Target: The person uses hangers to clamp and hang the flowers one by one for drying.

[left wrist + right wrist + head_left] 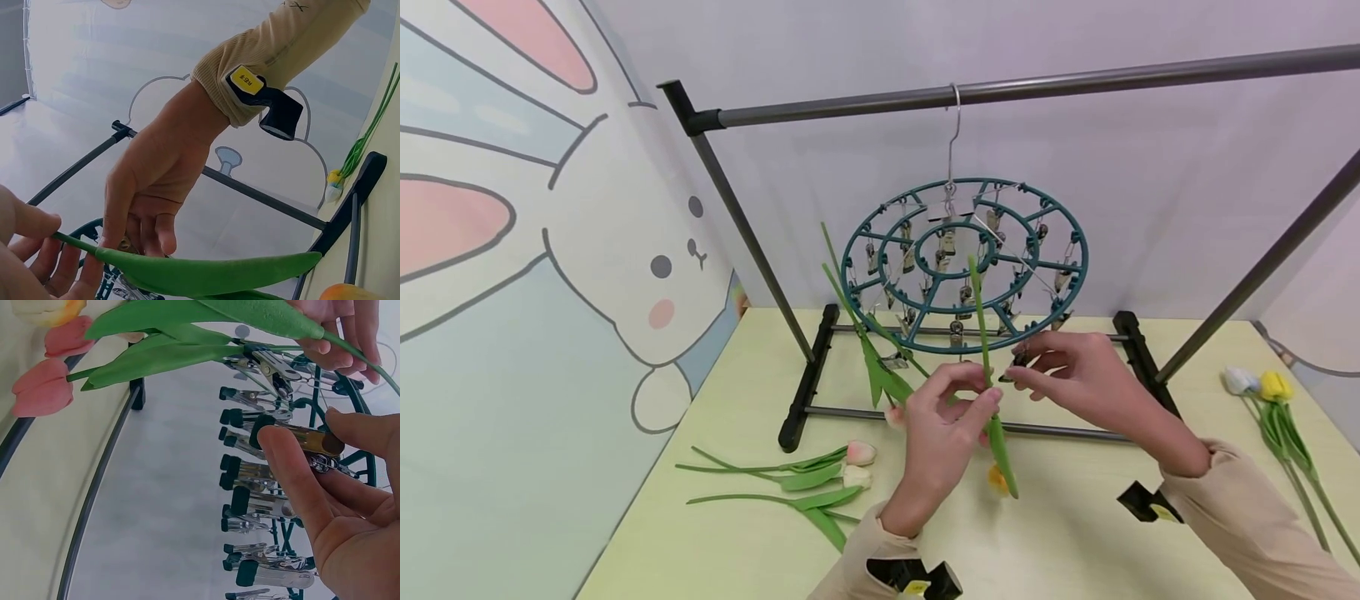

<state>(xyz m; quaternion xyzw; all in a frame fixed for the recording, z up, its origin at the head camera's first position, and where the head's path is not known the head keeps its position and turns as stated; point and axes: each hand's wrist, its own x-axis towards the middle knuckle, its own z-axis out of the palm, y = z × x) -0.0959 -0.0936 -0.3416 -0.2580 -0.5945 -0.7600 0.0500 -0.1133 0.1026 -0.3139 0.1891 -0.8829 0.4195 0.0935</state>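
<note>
My left hand (943, 442) pinches the green stem (979, 317) of a tulip, whose yellow-orange bloom (997, 479) hangs downward. In the left wrist view its broad leaf (212, 274) lies across in front of my right hand (159, 169). My right hand (1078, 379) holds a metal clip (306, 436) with dark tips between thumb and fingers, close beside the stem. That clip belongs to a round green hanger (1078, 283) with several clips around its rings. Pink tulips (44, 387) hang head down from it; in the right wrist view a clip (272, 365) meets their stems.
A dark metal rack (850, 104) carries the hanger by its hook (957, 125). On the table's left lie tulips with pink (861, 452) and cream (856, 477) blooms. White (1242, 381) and yellow (1276, 386) tulips lie at the right. A rabbit-printed wall (587, 275) stands left.
</note>
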